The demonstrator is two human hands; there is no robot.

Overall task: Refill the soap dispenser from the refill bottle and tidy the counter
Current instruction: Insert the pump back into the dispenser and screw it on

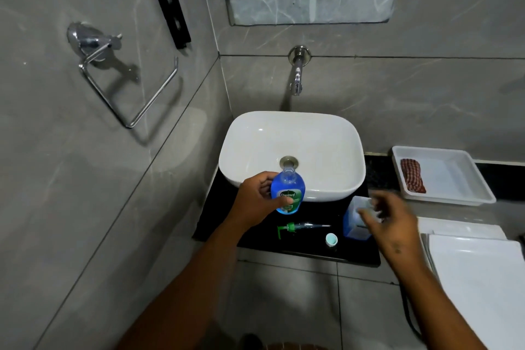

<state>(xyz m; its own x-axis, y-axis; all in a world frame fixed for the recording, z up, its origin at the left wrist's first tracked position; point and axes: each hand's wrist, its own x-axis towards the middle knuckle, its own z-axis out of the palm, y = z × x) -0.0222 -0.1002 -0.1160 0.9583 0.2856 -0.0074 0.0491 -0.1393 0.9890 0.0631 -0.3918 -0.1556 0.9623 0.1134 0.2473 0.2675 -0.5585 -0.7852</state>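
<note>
while the left hand grasps the uncapped soap dispenser over the bench, the blurred right hand reaches the refill bottle, its grip unclear. both mouths are open, so a tilt or bump could spill soap.

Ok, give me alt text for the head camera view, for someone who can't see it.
Left hand holds an open blue Dettol soap dispenser by a white basin; the blurred right hand reaches at a blue refill bottle. The pump and a cap lie on the black counter.
</note>
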